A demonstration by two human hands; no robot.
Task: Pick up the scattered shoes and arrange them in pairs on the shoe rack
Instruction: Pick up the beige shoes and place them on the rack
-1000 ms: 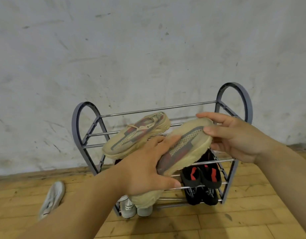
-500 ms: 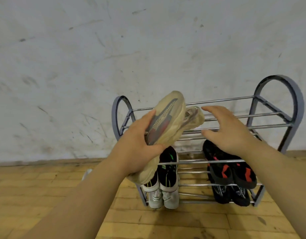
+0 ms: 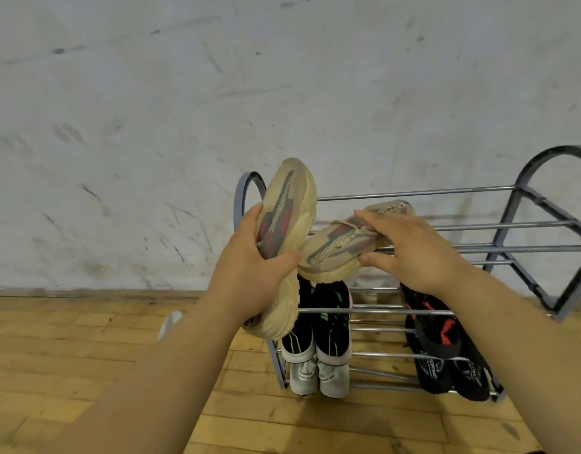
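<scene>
Now the racked shoe (image 3: pixel 339 249) has been grasped by the right hand (image 3: pixel 413 253); the mate (image 3: pixel 290 204), gripped by the left hand (image 3: pixel 249 276), awaits pairing.

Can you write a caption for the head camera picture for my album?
Left hand grips a beige shoe while right hand holds its mate on the rack top shelf.

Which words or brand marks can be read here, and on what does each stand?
Heel tab of the beige sneaker on the top shelf: dark capitals, too blurred to read.
Lower-right black shoes: white print, too blurred to read.
No text shows on the held beige sneaker.
</scene>
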